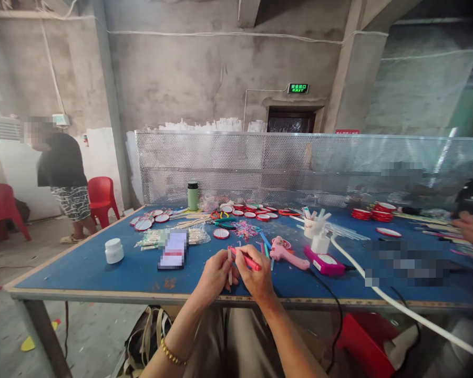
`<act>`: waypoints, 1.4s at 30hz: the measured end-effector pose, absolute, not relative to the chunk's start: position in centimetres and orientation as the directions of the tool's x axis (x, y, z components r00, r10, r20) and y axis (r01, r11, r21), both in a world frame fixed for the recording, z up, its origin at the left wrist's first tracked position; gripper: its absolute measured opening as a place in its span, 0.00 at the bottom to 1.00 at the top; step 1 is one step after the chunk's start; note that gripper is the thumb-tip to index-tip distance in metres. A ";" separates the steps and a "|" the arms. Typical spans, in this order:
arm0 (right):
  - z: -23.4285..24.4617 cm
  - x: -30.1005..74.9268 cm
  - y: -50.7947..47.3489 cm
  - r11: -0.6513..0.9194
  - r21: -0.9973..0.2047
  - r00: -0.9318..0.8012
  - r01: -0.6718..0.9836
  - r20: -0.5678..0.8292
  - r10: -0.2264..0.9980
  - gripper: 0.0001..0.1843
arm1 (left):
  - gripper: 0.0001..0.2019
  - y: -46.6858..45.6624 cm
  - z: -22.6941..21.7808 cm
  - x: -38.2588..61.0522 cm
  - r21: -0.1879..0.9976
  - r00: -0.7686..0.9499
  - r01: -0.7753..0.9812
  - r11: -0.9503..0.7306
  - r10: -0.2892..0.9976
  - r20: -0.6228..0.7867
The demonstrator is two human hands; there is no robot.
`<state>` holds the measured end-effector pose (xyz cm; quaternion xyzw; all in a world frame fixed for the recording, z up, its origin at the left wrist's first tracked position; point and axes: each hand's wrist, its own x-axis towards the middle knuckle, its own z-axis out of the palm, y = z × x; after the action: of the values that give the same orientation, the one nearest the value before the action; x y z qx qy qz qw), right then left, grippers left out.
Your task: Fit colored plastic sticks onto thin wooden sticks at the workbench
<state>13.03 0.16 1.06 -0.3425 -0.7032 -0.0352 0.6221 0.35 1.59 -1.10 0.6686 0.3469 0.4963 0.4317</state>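
Near the table's front edge, my left hand (215, 273) pinches a flat pale strip (230, 270) that looks like a wooden craft stick, held upright. My right hand (258, 278) is closed round a red pen-like tool (251, 260), its tip at the top of the strip. The two hands are close together, and the fingertips partly hide both things. Just to the right lies a pink glue gun (286, 254). A heap of small coloured bands (244, 230) and a round white disc with a red rim (221, 234) lie beyond my hands.
On the blue table (82, 268) are a white jar (114, 251), a phone (173, 249), a green bottle (193, 196) and a purple box (325, 260). A white cable (362, 273) crosses at right. A co-worker's hand (471, 228) is at far right; another person (65, 168) stands left.
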 end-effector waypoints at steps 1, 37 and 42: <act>1.0 13.1 0.2 0.762 -0.378 0.012 0.526 0.899 0.437 0.10 | 0.19 1.6 -1.1 0.3 0.921 0.268 0.033 -0.387 0.891 0.365; 1.1 13.0 0.0 0.759 -0.382 0.002 0.527 0.894 0.449 0.11 | 0.18 1.7 -1.3 0.4 0.921 0.259 0.032 -0.388 0.893 0.367; 0.9 13.1 0.1 0.750 -0.392 0.029 0.533 0.894 0.446 0.11 | 0.18 1.6 -1.1 0.3 0.929 0.271 0.012 -0.369 0.896 0.352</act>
<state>13.10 0.05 0.94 -0.3519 -0.6958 -0.0347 0.6252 0.32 1.56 -1.14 0.6616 0.3430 0.4968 0.4448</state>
